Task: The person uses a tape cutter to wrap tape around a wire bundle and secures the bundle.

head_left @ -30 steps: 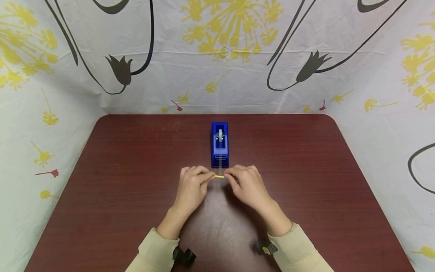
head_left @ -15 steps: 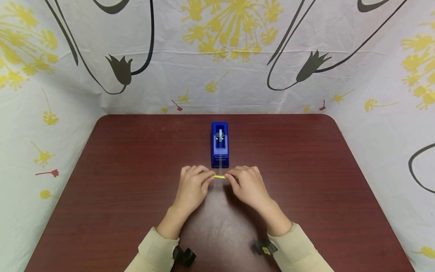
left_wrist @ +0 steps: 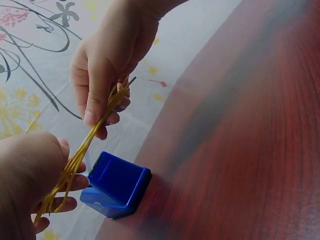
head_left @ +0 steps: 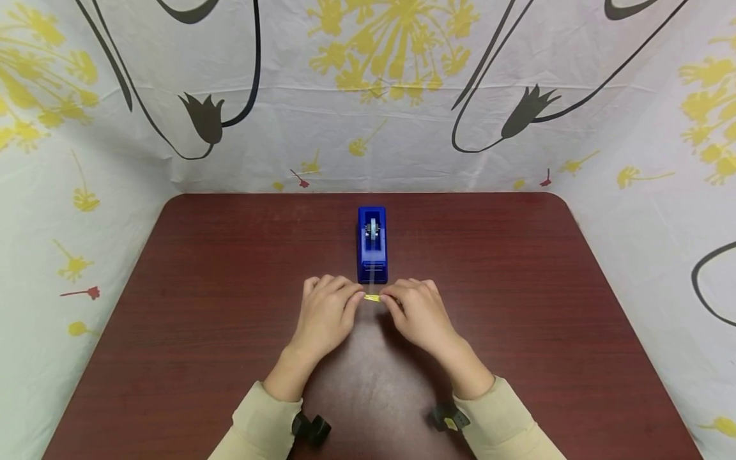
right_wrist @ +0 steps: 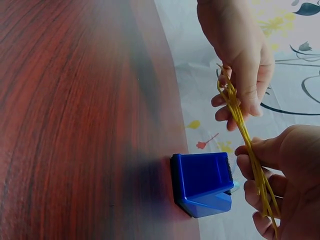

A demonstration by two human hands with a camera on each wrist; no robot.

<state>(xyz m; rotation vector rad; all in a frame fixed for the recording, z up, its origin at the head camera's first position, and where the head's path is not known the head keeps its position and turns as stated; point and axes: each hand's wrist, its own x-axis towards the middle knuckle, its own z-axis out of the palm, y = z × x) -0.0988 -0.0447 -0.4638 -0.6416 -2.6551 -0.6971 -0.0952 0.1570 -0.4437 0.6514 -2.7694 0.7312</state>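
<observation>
A bundle of thin yellow wire (head_left: 372,298) stretches between my two hands over the table; several strands show in the wrist views. My left hand (head_left: 326,313) pinches one end between thumb and fingers. The other end is held by my right hand (head_left: 418,313) the same way. In the left wrist view the loose wire ends (left_wrist: 59,205) fan out past the left fingers. Just beyond the hands stands a blue tape dispenser (head_left: 372,246) with a roll in its slot. A pale streak runs down its front; whether it is tape or glare, I cannot tell.
The reddish-brown wooden table (head_left: 230,268) has rounded far corners. A white patterned cloth (head_left: 402,153) hangs at its back and both sides. Black wrist devices (head_left: 311,432) sit below the sleeve cuffs.
My left hand has shifted slightly away from me, its thumb now angled further forward along the wire. The right hand has barely moved, and the dispenser stays where it was.
</observation>
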